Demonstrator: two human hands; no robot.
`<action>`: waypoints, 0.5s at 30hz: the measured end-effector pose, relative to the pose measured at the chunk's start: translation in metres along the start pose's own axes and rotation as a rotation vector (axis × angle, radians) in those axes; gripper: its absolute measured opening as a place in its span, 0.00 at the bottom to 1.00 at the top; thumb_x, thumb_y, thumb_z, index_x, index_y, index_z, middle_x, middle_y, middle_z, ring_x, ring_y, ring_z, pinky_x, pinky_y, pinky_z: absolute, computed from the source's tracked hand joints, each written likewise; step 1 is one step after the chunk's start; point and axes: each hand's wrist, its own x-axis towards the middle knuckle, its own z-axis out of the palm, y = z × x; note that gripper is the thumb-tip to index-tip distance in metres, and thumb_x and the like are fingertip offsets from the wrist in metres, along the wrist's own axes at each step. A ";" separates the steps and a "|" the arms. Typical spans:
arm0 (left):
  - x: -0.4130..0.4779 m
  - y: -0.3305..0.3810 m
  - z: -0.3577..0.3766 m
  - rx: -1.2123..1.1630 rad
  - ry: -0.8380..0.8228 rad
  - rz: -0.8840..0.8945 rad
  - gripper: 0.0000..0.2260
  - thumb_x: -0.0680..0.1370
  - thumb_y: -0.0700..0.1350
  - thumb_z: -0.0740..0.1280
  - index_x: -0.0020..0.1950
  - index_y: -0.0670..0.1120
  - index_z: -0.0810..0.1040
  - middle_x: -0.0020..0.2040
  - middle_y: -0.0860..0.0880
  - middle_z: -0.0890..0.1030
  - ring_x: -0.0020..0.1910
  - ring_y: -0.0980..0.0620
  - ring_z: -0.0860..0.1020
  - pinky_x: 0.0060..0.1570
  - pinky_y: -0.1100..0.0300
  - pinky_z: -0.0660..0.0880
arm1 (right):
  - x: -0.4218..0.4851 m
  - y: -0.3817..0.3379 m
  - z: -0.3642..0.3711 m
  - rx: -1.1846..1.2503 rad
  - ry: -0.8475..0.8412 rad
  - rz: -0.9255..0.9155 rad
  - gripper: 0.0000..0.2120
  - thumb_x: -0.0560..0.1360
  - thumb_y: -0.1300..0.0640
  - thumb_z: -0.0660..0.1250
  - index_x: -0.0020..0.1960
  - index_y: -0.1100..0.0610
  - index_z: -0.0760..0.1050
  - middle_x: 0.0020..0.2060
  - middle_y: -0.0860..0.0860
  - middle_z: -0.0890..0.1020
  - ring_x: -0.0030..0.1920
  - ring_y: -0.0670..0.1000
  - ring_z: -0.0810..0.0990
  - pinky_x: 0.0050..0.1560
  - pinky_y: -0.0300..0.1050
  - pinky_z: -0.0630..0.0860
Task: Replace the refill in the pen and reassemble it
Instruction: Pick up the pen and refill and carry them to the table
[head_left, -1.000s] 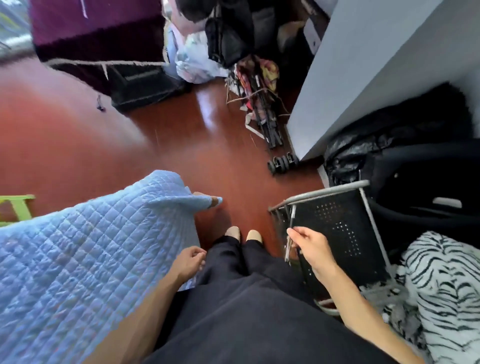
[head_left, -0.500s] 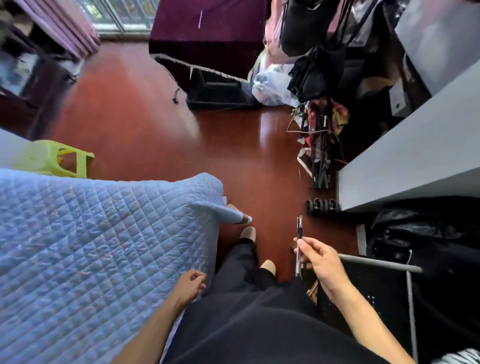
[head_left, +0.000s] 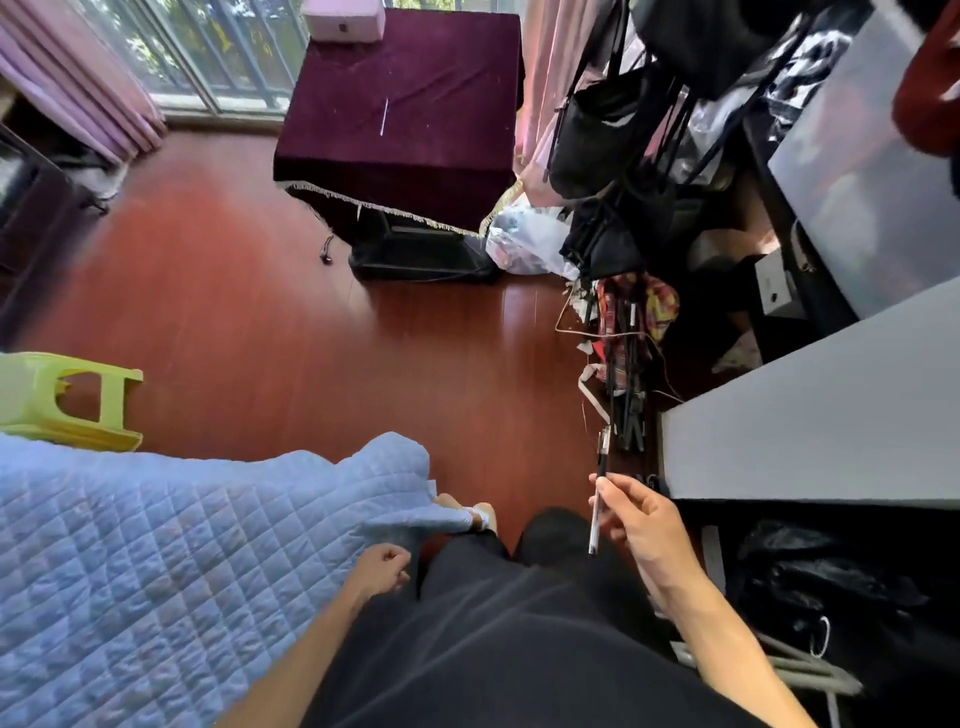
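Fingers (head_left: 618, 486) of the right hand (head_left: 647, 525) pinched around a pen (head_left: 599, 488), held upright-ish above the red floor (head_left: 291, 332), dark end pointing away, clear barrel toward the lap. Just right of the pen, the edge of a grey desk (head_left: 810, 436). Left hand (head_left: 382, 569) loosely curled, holding nothing, resting at the edge of a blue quilt (head_left: 156, 545) well left of the pen. Black trousers (head_left: 498, 639) below the pen. Far left of the pen, a green stool (head_left: 78, 400); far beyond it, a purple-draped table (head_left: 405, 98).
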 end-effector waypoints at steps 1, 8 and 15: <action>0.008 0.021 -0.010 -0.003 0.013 0.022 0.15 0.83 0.36 0.61 0.36 0.43 0.70 0.35 0.42 0.75 0.30 0.50 0.72 0.36 0.59 0.72 | 0.010 -0.009 0.003 0.009 0.000 -0.004 0.05 0.82 0.54 0.72 0.54 0.52 0.88 0.40 0.51 0.89 0.36 0.44 0.82 0.41 0.42 0.75; 0.058 0.145 -0.070 -0.208 0.089 0.115 0.06 0.83 0.41 0.62 0.52 0.44 0.79 0.42 0.44 0.82 0.33 0.55 0.78 0.26 0.74 0.71 | 0.106 -0.081 0.028 -0.024 -0.040 -0.020 0.06 0.83 0.54 0.71 0.55 0.51 0.87 0.39 0.49 0.88 0.33 0.39 0.82 0.41 0.41 0.76; 0.081 0.187 -0.122 -0.378 0.177 -0.024 0.09 0.84 0.39 0.61 0.48 0.43 0.79 0.40 0.45 0.81 0.31 0.56 0.77 0.27 0.71 0.71 | 0.218 -0.169 0.071 -0.179 -0.196 -0.077 0.05 0.83 0.58 0.72 0.52 0.55 0.86 0.36 0.48 0.88 0.31 0.37 0.82 0.34 0.27 0.75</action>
